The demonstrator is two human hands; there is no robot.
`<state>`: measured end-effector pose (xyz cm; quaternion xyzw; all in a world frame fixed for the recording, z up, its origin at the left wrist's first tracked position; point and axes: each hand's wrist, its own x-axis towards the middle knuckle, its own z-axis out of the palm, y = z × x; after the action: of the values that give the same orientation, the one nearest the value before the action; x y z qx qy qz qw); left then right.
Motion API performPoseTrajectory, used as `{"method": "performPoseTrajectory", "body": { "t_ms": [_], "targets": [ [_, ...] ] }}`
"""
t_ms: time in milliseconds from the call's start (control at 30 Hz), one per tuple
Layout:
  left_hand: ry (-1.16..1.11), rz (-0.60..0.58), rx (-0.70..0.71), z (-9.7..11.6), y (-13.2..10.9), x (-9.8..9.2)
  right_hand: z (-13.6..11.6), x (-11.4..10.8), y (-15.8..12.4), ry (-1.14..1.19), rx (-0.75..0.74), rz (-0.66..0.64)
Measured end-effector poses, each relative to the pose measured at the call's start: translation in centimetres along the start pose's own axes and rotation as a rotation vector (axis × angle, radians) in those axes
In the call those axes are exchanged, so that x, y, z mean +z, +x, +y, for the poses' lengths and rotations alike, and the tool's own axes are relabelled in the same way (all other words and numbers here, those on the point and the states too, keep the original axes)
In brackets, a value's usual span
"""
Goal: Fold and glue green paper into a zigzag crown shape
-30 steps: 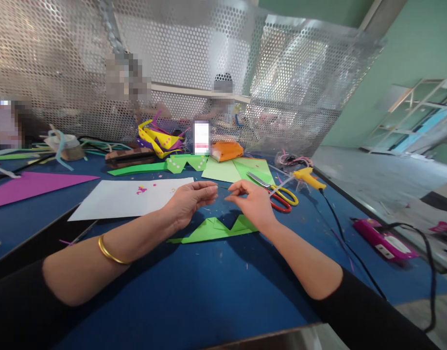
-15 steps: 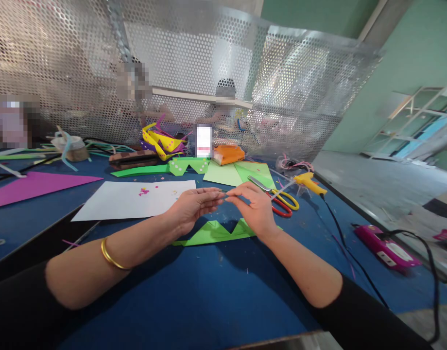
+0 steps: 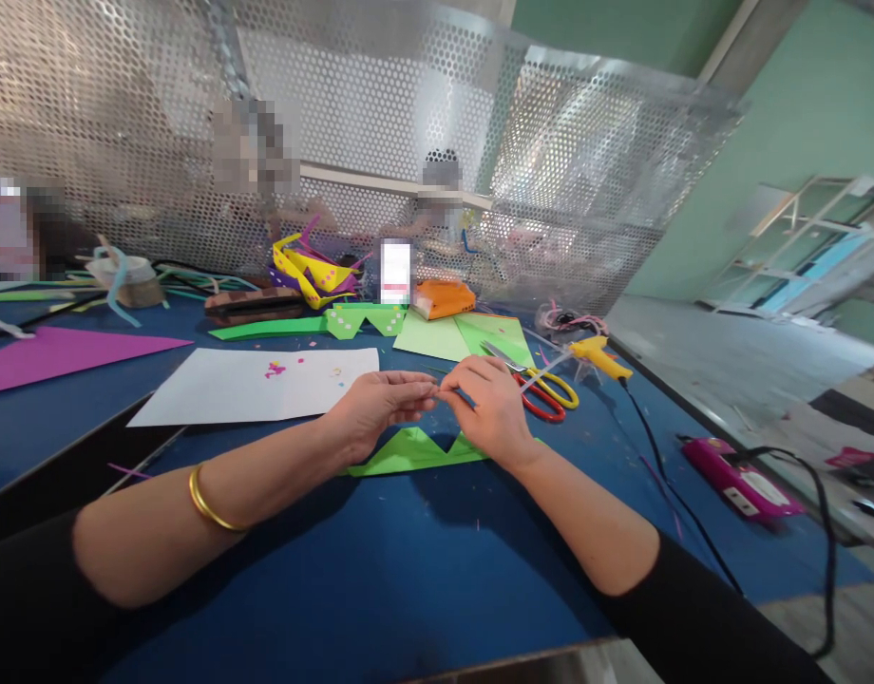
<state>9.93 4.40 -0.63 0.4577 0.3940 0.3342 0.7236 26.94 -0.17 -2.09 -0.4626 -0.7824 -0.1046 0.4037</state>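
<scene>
Both hands have drawn together since a second ago: fingertips that stood apart then now meet above the blue tabletop (image 3: 372, 570). Thumb and fingers of the left hand (image 3: 380, 404) and right hand (image 3: 490, 408) come to one spot, but anything between them is too small to make out, so I cannot tell whether either grip is closed on something. Just below them, on the near side, lies the notched green paper (image 3: 408, 453), its peaks pointing away from the person and its right part partly hidden by the right hand. A white sheet (image 3: 216, 389) lies beyond the left forearm, with small pink bits (image 3: 274, 370) on it. Near the right hand are the scissors (image 3: 534, 374), with one red and one yellow handle, their blades reaching over the light green sheets (image 3: 429, 337). Farther right sits a yellow glue gun (image 3: 600, 356), its black cord running toward the person, past a pink power strip (image 3: 740, 480). Behind the white sheet are green paper glasses (image 3: 366, 320), and near them an orange packet (image 3: 447, 299).
</scene>
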Motion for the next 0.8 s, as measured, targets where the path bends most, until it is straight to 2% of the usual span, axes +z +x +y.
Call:
{"method": "performPoseTrajectory", "body": {
  "t_ms": [67, 133, 233, 300, 500, 667, 800],
  "targets": [
    [0.058, 0.000, 0.037, -0.07, 0.03, -0.02, 0.01, -0.06, 0.18, 0.082, 0.051, -0.077],
    [0.110, 0.000, 0.092, -0.03, 0.03, -0.02, -0.01, -0.08, 0.36, 0.226, 0.181, -0.112],
    [0.164, 0.028, 0.149, 0.18, -0.08, 0.05, -0.06, -0.05, 0.53, 0.442, 0.386, -0.048],
    [0.190, 0.045, 0.154, 0.28, -0.17, 0.12, -0.13, -0.02, 0.56, 0.486, 0.432, 0.019],
    [0.221, 0.028, 0.166, -0.01, -0.15, 0.16, -0.73, -0.10, 0.45, 0.441, 0.356, 0.045],
    [0.169, -0.017, 0.099, -0.10, -0.21, 0.09, -0.90, -0.27, 0.40, 0.388, 0.269, 0.083],
    [0.123, -0.049, 0.051, -0.14, -0.35, 0.17, -0.64, -0.14, 0.38, 0.356, 0.220, 0.037]
  ]
}}
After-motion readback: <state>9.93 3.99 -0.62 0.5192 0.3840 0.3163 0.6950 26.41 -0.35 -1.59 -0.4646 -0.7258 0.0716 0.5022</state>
